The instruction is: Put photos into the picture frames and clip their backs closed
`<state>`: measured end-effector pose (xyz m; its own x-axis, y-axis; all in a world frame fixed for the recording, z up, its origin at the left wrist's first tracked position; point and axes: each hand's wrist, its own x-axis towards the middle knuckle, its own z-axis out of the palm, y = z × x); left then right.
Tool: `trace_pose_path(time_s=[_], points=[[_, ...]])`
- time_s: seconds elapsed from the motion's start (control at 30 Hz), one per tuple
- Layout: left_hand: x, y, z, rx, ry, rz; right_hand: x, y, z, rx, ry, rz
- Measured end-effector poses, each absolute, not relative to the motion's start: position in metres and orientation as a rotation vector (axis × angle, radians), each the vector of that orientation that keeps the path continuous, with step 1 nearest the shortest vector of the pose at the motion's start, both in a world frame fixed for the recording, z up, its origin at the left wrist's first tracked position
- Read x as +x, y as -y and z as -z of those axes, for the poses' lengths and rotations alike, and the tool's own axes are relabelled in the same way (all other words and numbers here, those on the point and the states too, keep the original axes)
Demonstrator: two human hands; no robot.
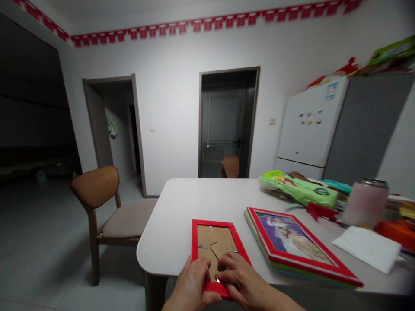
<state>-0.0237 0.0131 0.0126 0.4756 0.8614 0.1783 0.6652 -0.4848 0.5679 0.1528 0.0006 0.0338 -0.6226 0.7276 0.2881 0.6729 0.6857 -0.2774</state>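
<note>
A small red picture frame (215, 242) lies face down on the white table (194, 203), its brown backing board and metal clips showing. My left hand (193, 280) rests on the frame's near left edge with the fingers curled over it. My right hand (238, 276) lies on the near right part of the backing, fingers pressed down by a clip. Both hands touch the frame near the table's front edge.
A stack of red and green frames (292, 246) with a photo on top lies to the right. Beyond are a green packet (298, 188), a pink jar (365, 203), a white paper (368, 248) and a white fridge (311, 129). A wooden chair (110, 207) stands at left.
</note>
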Motion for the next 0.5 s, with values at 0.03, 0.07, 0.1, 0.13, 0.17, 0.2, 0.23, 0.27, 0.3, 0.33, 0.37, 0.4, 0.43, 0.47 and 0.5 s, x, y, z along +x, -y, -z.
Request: trace_pose_path(time_s=[0.03, 0.07, 0.1, 0.13, 0.17, 0.2, 0.23, 0.27, 0.3, 0.33, 0.37, 0.4, 0.43, 0.47, 0.5], points=[[-0.024, -0.013, -0.014, 2.303, -1.275, -0.615, 0.154, 0.000, -0.034, -1.086, 2.524, -0.183], [-0.024, -0.013, -0.014, 2.303, -1.277, -0.611, 0.154, 0.000, -0.033, -1.082, 2.522, -0.173], [-0.025, -0.014, -0.015, 2.300, -1.276, -0.613, 0.155, 0.000, -0.032, -1.082, 2.514, -0.172], [-0.025, -0.014, -0.014, 2.298, -1.274, -0.615, 0.154, 0.000, -0.031, -1.090, 2.504, -0.182], [-0.025, -0.015, -0.014, 2.299, -1.269, -0.616, 0.154, -0.002, -0.029, -1.111, 2.489, -0.201], [-0.026, -0.016, -0.013, 2.302, -1.262, -0.616, 0.152, -0.004, -0.026, -1.148, 2.468, -0.228], [-0.026, -0.016, -0.011, 2.308, -1.256, -0.620, 0.151, -0.008, -0.024, -1.203, 2.438, -0.259], [-0.026, -0.017, -0.009, 2.313, -1.253, -0.626, 0.149, -0.012, -0.021, -1.265, 2.400, -0.289], [-0.027, -0.017, -0.008, 2.317, -1.250, -0.636, 0.147, -0.016, -0.019, -1.319, 2.364, -0.322], [-0.027, -0.017, -0.007, 2.320, -1.244, -0.650, 0.146, -0.019, -0.017, -1.359, 2.334, -0.353], [-0.028, -0.017, -0.006, 2.321, -1.234, -0.662, 0.145, -0.022, -0.017, -1.380, 2.311, -0.383], [-0.028, -0.017, -0.005, 2.323, -1.223, -0.669, 0.145, -0.024, -0.017, -1.386, 2.300, -0.409], [-0.029, -0.017, -0.006, 2.327, -1.214, -0.673, 0.146, -0.026, -0.018, -1.381, 2.303, -0.432], [-0.029, -0.017, -0.006, 2.334, -1.204, -0.670, 0.147, -0.026, -0.019, -1.371, 2.314, -0.452], [-0.029, -0.018, -0.007, 2.340, -1.194, -0.662, 0.148, -0.025, -0.022, -1.360, 2.333, -0.470]])
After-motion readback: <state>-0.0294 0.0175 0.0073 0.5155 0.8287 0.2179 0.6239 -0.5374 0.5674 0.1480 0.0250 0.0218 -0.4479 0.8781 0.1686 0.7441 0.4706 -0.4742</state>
